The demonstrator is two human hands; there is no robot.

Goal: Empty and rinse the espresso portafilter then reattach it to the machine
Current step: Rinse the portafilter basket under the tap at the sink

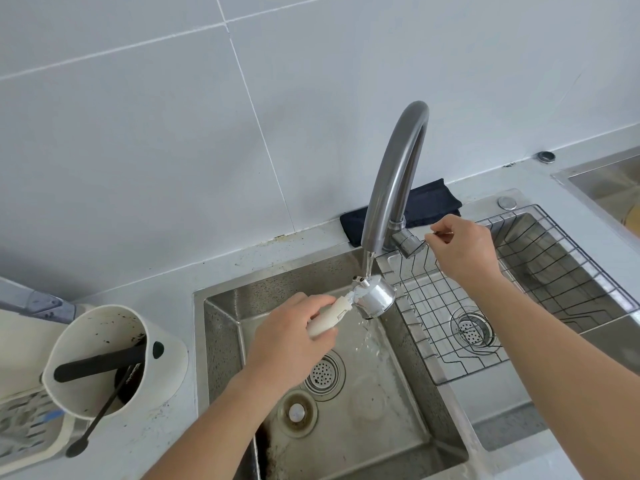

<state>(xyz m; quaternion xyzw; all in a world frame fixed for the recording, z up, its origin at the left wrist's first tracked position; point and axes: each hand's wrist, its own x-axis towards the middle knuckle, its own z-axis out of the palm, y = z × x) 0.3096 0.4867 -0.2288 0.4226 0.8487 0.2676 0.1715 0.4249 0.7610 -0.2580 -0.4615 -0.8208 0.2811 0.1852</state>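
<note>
The portafilter [372, 296], a shiny metal basket on a cream handle, is held tilted under the tap over the left sink basin [398, 403]. My left hand [287, 341] grips its handle. Water runs from the grey arched faucet [398, 168] onto the metal head and splashes down into the basin. My right hand [464, 251] rests at the faucet's lever [441, 233] with its fingers pinched around it. The espresso machine is not clearly in view.
A white knock-box tub [114, 358] with a black bar and a brush stands on the counter to the left. A wire rack [519, 289] sits in the right basin. A dark cloth [429, 202] lies behind the faucet. Another sink [609, 181] is at far right.
</note>
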